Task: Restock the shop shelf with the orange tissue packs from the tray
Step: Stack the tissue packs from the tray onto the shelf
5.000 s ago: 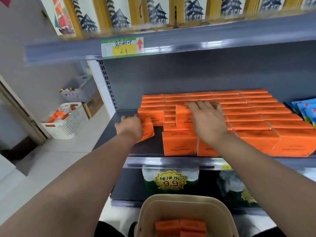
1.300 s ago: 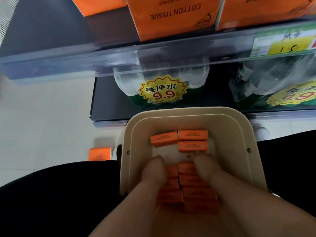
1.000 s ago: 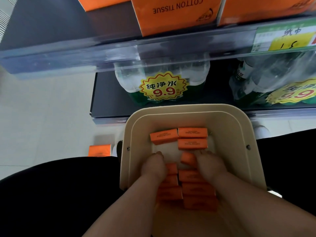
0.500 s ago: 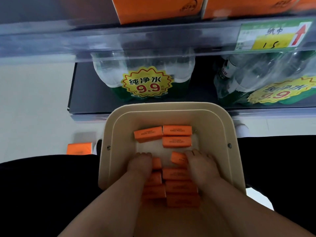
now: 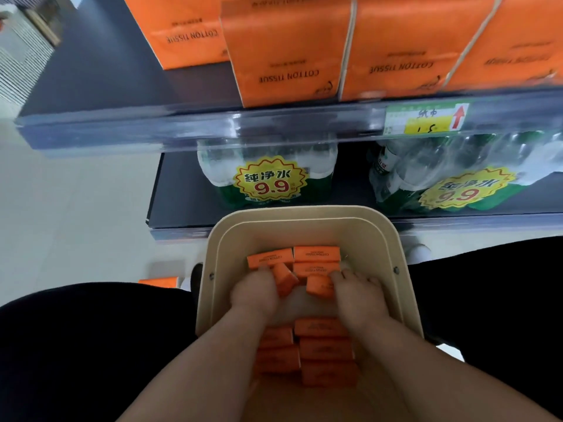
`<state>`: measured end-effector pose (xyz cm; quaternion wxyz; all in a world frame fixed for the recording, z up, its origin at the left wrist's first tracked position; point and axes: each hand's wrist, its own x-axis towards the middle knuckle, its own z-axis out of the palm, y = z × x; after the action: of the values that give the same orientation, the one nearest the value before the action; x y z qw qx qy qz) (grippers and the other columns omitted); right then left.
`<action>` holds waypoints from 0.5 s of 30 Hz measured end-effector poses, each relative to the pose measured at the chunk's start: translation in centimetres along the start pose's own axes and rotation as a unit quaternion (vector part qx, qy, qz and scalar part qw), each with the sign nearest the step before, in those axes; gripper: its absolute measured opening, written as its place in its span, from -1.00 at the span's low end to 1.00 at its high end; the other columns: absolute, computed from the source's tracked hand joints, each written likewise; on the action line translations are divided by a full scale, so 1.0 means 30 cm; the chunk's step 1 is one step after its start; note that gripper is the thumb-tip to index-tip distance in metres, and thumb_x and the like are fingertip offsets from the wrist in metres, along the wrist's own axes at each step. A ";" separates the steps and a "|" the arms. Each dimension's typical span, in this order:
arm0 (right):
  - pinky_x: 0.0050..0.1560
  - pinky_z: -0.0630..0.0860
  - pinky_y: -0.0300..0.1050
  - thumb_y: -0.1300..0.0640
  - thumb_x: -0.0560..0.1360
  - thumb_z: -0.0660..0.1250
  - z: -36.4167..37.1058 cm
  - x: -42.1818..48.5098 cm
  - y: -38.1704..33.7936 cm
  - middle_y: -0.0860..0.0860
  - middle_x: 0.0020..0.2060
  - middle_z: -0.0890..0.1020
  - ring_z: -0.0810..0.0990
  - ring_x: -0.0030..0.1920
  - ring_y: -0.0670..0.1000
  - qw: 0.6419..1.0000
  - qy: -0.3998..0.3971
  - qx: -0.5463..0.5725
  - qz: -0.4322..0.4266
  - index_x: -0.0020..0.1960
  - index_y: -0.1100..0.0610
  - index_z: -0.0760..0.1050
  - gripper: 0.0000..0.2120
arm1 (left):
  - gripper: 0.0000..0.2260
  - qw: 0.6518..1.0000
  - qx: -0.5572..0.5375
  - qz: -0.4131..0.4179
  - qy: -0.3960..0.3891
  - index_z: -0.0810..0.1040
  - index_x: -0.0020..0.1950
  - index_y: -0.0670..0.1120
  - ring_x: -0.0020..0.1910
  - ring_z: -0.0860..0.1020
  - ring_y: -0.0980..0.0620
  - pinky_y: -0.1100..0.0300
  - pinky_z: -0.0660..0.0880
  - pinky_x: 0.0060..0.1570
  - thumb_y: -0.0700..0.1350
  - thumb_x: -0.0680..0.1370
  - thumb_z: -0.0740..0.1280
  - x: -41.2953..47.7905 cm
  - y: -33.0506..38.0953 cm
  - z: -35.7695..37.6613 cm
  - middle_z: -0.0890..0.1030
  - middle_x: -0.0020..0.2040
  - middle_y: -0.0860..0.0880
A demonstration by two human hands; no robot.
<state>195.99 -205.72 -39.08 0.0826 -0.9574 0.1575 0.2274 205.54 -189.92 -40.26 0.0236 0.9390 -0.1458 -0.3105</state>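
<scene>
Left hand (image 5: 254, 295) and right hand (image 5: 358, 298) each grip a tissue pack (image 5: 320, 286) just tipped up from the tray (image 5: 301, 212), ready for the shelf (image 5: 198, 123).

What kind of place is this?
Most likely a small shop or supermarket aisle: a price label clipped to the shelf rail, orange tissue packs lined up above it, and wrapped water bottles with a 9.9 sale sticker on the lower shelf.
</scene>
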 end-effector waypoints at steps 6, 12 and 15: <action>0.18 0.33 0.00 0.22 0.53 0.12 -0.151 -0.126 -0.041 0.02 0.25 0.45 0.39 0.29 0.09 0.997 0.071 -0.012 0.004 0.34 0.02 0.29 -0.61 | -0.79 0.991 -0.017 0.030 0.129 0.35 0.12 -0.11 0.10 0.56 -0.17 -0.01 0.48 -0.01 -0.05 0.54 0.21 -0.170 0.026 -0.171 0.59 0.08 -0.14; 0.24 0.32 0.04 0.13 0.54 0.12 -0.333 -0.236 -0.061 -0.01 0.26 0.45 0.39 0.29 0.07 0.982 0.188 0.007 -0.024 0.34 -0.03 0.29 -0.63 | -0.81 0.954 -0.118 0.057 0.269 0.35 0.12 -0.08 0.01 0.58 -0.14 0.04 0.47 -0.11 -0.11 0.52 0.23 -0.338 0.009 -0.359 0.60 0.03 -0.09; 0.20 0.32 0.04 0.13 0.54 0.13 -0.434 -0.290 -0.058 -0.01 0.24 0.45 0.40 0.26 0.07 0.966 0.257 0.009 -0.035 0.36 -0.02 0.27 -0.61 | -0.83 0.936 -0.142 0.079 0.313 0.30 -0.01 -0.03 -0.09 0.59 -0.11 0.08 0.44 -0.23 0.00 0.55 0.25 -0.418 -0.002 -0.448 0.59 -0.09 -0.03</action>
<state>194.54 -204.77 -23.40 0.0558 -0.9878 0.1423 -0.0303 203.88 -186.88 -22.21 0.2252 0.9611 -0.1592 -0.0151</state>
